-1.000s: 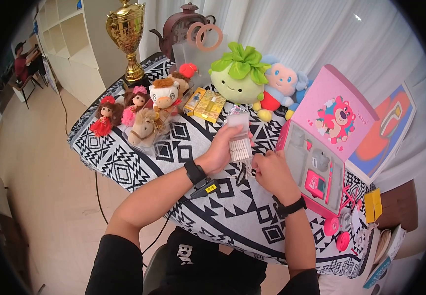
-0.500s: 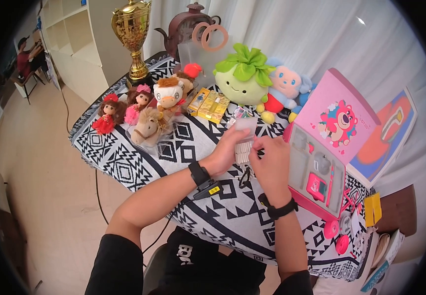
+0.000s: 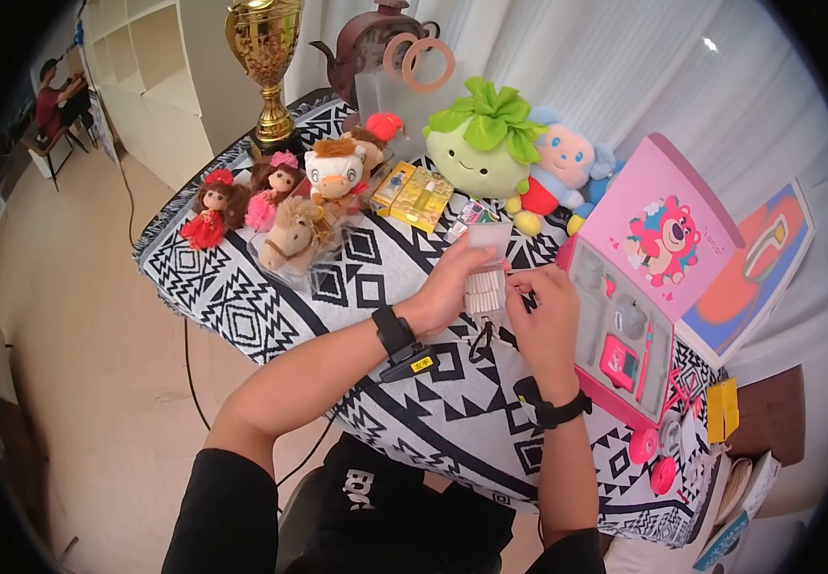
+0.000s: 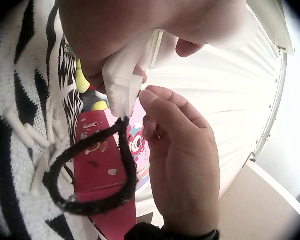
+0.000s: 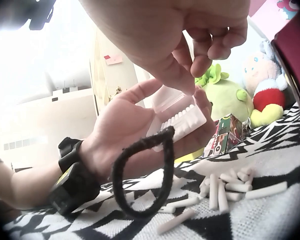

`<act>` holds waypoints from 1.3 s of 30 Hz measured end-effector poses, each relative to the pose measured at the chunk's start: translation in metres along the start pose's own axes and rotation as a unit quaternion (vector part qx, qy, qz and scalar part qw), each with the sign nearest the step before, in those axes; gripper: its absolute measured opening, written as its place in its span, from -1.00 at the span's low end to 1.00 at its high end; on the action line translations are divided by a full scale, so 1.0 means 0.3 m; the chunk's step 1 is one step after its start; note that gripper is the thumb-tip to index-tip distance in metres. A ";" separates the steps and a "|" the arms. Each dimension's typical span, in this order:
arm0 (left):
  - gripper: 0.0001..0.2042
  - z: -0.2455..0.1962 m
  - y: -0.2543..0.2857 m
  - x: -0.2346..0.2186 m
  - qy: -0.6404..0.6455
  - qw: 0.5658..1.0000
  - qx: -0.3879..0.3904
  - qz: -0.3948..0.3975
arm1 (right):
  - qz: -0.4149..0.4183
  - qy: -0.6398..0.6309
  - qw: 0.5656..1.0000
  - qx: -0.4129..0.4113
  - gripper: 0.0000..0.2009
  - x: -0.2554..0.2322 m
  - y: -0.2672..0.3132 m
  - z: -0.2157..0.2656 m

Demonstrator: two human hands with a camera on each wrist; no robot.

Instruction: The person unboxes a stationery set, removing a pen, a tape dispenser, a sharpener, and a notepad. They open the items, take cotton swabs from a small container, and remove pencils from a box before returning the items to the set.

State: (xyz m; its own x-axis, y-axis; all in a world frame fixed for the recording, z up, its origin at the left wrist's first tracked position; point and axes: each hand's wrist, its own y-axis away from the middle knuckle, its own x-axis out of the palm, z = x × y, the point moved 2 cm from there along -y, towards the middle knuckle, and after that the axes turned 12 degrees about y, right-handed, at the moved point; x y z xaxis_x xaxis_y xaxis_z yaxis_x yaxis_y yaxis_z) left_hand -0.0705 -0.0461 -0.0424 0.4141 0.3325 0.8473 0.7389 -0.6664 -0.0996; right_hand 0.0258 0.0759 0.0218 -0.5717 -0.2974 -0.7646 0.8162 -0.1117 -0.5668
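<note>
My left hand point(image 3: 444, 292) grips a small translucent plastic case with its lid point(image 3: 492, 237) raised. Short white sticks point(image 3: 484, 290) lie in rows inside it. From the case hangs a fuzzy black loop point(image 5: 116, 182). My right hand point(image 3: 546, 320) is at the case's right side, thumb and forefinger brought together, the other fingers curled. Its fingertips are right at the case edge in the left wrist view; whether they pinch a stick I cannot tell. Below, loose white sticks point(image 5: 222, 187) lie heaped on the patterned cloth point(image 3: 433, 421).
A pink box point(image 3: 615, 387) with a bear on its lid stands open at right. Behind are a green plush point(image 3: 476, 163), a blue plush point(image 3: 565, 158) and yellow packs point(image 3: 414, 196). Dolls point(image 3: 213, 215), plush horses point(image 3: 289, 237) and a gold trophy point(image 3: 265, 57) stand at left.
My right hand rose from beside the case to its opening, then drew slightly right to its edge. My left hand still holds the case, which sits slightly farther right in the head view.
</note>
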 end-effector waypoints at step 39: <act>-0.57 -0.005 -0.011 -0.014 0.120 0.990 0.028 -0.062 | 0.060 -0.051 0.996 0.030 -0.90 -0.134 0.001 0.008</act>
State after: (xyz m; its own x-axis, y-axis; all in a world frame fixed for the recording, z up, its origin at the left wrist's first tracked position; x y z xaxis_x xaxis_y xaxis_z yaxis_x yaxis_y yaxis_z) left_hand -0.0756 -0.0463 -0.0449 0.1848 0.2372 0.9537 0.8070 -0.5904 -0.0095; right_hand 0.0492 0.0856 0.0531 -0.4600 -0.4061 -0.7896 0.8839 -0.1245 -0.4509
